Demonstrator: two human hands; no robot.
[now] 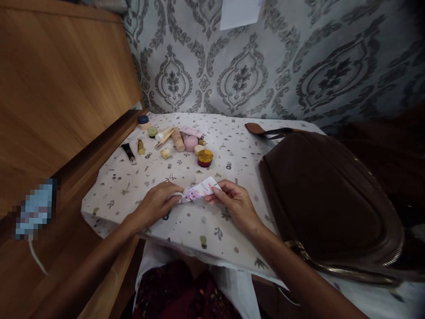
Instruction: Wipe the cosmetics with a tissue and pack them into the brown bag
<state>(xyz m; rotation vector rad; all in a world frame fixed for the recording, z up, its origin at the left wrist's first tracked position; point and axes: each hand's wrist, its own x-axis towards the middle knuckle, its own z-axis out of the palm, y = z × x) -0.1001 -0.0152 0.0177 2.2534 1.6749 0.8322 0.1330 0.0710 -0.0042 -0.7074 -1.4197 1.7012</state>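
Observation:
A white tube with pink and purple print (199, 189) is held level above the front part of the patterned tabletop (138, 180). My left hand (158, 202) pinches its white left end. At the other end, the fingers and thumb of my right hand (237, 203) grip the flat edge. Beyond my hands lie a red jar with a gold lid (205, 157), a pink round container (190, 143), a beige tube (178, 139) and a small cream-coloured jar (166, 153). Farther left are a small gold bottle (141, 147) and a black tube (128, 153).
A large dark brown bag (323, 191) fills the right side of the table, its strap (269, 131) reaching toward the back. A wooden cabinet (62, 66) stands at the left. Behind the table is a patterned wall (209, 52) with a white sheet (240, 10).

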